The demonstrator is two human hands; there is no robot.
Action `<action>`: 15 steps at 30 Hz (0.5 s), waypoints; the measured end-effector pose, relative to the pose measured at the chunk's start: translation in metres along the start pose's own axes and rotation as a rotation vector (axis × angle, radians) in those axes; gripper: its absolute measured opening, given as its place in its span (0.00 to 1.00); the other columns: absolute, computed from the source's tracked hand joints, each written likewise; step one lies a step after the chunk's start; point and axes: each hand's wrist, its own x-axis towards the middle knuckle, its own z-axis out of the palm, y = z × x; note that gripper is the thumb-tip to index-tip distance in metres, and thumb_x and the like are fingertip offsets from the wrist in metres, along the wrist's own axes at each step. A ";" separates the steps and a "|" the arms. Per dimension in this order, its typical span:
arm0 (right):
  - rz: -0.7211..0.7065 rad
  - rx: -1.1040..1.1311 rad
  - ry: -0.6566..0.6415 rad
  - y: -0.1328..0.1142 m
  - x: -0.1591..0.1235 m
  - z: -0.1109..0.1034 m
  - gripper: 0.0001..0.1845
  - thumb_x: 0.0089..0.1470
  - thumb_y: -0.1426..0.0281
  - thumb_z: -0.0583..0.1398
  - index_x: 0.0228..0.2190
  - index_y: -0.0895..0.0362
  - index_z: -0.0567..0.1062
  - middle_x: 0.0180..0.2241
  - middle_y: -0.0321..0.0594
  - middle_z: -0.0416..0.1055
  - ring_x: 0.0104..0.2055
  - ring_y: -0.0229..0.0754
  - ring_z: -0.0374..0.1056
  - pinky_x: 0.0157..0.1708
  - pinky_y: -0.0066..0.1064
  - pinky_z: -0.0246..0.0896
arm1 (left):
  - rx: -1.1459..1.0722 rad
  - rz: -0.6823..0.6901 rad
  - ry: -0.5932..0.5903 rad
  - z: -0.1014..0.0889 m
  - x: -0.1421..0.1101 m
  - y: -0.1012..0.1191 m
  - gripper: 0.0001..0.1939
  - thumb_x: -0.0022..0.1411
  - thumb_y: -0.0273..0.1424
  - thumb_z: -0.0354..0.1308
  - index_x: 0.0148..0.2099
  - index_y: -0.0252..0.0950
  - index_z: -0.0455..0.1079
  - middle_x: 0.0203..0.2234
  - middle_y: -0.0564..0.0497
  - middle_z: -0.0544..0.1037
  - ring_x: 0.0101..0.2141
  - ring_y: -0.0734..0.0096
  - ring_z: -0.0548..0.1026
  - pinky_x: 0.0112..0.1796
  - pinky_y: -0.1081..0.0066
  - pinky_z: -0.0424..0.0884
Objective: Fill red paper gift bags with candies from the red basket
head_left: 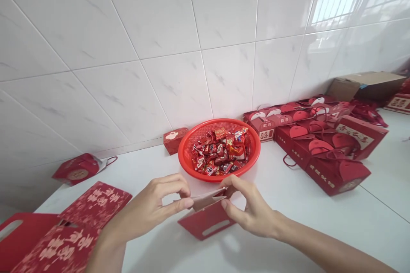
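Observation:
Between my hands is a red cardboard gift box (206,219), tilted, with its pale inner flaps standing up and a slot-shaped handle hole in the panel nearest me. My left hand (160,200) has thumb and fingers curled at the left edge of the flaps, pinching there. On the right side, my right hand (250,207) grips the box's other upper corner between thumb and fingers. Just beyond them stands a red plastic basket (183,160) holding many wrapped candies (221,151).
Flat red printed boxes (96,204) lie at the left, near a hexagonal red box (77,168). A small red box (174,140) stands behind the basket. Rows of red gift boxes (323,149) with cord handles fill the right, before a brown carton (365,85). A tiled wall (160,59) borders the table.

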 end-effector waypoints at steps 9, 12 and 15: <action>0.059 -0.351 0.023 0.016 0.055 -0.048 0.09 0.64 0.65 0.55 0.35 0.56 0.72 0.36 0.40 0.76 0.38 0.41 0.71 0.39 0.31 0.64 | -0.125 0.056 -0.119 0.015 0.019 -0.004 0.25 0.71 0.47 0.49 0.26 0.38 0.67 0.25 0.52 0.70 0.29 0.68 0.66 0.32 0.71 0.64; 0.305 -0.872 -0.095 0.024 0.093 -0.066 0.07 0.63 0.69 0.57 0.42 0.57 0.72 0.44 0.44 0.76 0.48 0.47 0.72 0.45 0.34 0.63 | -0.184 0.100 -0.155 0.015 0.026 -0.008 0.28 0.69 0.52 0.50 0.26 0.37 0.67 0.25 0.51 0.71 0.30 0.68 0.67 0.34 0.71 0.65; 0.447 -1.009 -0.162 0.036 0.123 -0.070 0.14 0.61 0.70 0.58 0.48 0.61 0.71 0.47 0.54 0.76 0.52 0.56 0.71 0.44 0.38 0.65 | -0.316 0.166 -0.176 0.014 0.033 -0.013 0.32 0.64 0.61 0.50 0.31 0.36 0.71 0.29 0.49 0.75 0.33 0.66 0.71 0.37 0.70 0.67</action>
